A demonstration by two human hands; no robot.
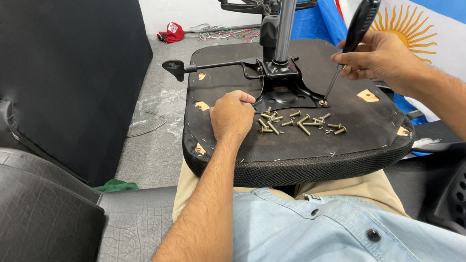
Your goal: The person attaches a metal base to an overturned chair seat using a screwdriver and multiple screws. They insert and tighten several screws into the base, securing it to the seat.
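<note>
head cam looks down at an upturned chair seat [283, 151] resting across the person's lap, underside up, mesh edge toward the body. black metal plate [282, 86] sits on the seat w/ a chrome post [285, 27] rising from it and a lever [178, 68] sticking out to the left. right hand [381, 59] has its grip clenched round the black handle of a screwdriver [359, 23], shaft tilted down and left, tip on a screw [322, 103] at the plate's near right corner. left hand [232, 115] rests on the seat just left of the plate, fingers curled under into a loose fist; can't tell if anything is inside it. loose screws [300, 123] lie scattered on the seat btwn the two hands, just in front of the plate, nearest ones right beside the left knuckles. black chair base [264, 0] w/ castors lies on the floor behind the post. red cap [172, 32] and a tangle of wires [221, 32] on the floor further back. light blue, white and yellow-sun flag [432, 17] hangs at right. black padded back panel [60, 75] stands at left.
</note>
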